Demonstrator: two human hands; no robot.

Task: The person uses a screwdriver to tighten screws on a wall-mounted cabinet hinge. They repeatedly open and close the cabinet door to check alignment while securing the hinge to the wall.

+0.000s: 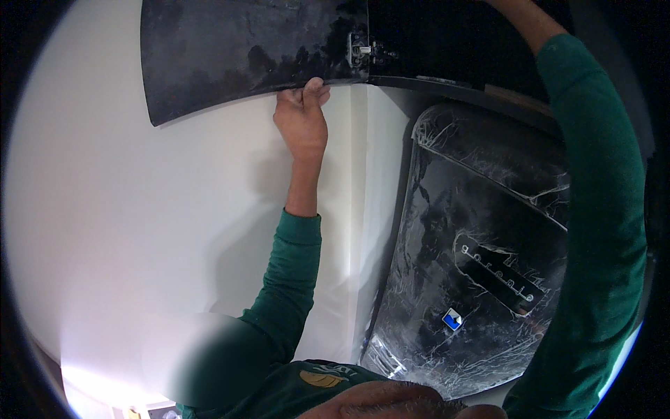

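Note:
My left hand (301, 120) is closed on the lower edge of a black cabinet door (216, 59), close to its hinge side. The thumb shows at the edge, while some fingertips are hidden by the hand and the panel. A metal hinge (360, 50) joins this swung-out door to a dark cabinet (447, 42) on its right. Smudges and pale dust mark the door's surface. On the right, my arm in a green sleeve (600, 160) reaches up past the cabinet; the right hand itself lies beyond the upper edge of the picture.
Below the cabinet, a large black panel (433, 209) wrapped in wrinkled clear film leans at a slant, with a small blue-and-white sticker (453, 319) on it. A pale wall (139, 223) fills the left side. Bright light shows at the lower left.

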